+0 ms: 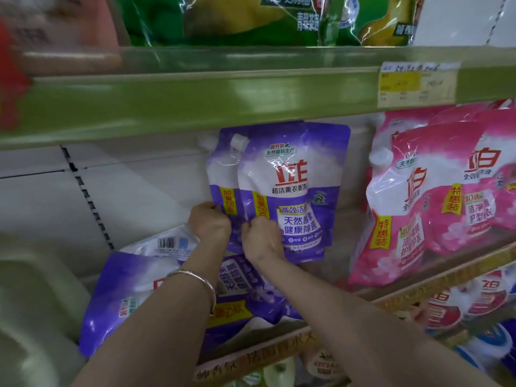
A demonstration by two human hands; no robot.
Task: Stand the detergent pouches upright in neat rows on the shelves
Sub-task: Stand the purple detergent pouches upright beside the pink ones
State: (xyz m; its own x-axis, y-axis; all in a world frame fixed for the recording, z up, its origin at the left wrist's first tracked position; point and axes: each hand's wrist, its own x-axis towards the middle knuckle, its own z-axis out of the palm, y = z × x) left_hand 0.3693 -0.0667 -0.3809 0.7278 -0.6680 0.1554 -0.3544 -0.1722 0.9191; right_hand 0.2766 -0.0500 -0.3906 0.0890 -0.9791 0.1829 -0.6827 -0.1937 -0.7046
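The left grip [210, 222] pinches the rear purple pouch [223, 174] at its lower edge, and the right grip [261, 238] pinches the front purple pouch [282, 191] likewise. Both pouches stand upright on the shelf [405, 289], near the pink pouches [418, 196]. They look soft, glossy and liquid-heavy, so they will probably slump. Gripping them higher on the sides should steady them.

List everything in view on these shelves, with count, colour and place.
upright purple pouches: three, purple-white, mid-shelf centre
flat purple pouches: at least two, purple-white, lying front left
pink pouches: several, pink, upright right
green packs: at least two, green, top shelf
price label: one, yellow-white, upper shelf edge
bracelet: one, silver, left wrist
left hand: one, grip on rear-left upright pouch
right hand: one, grip on front upright pouch
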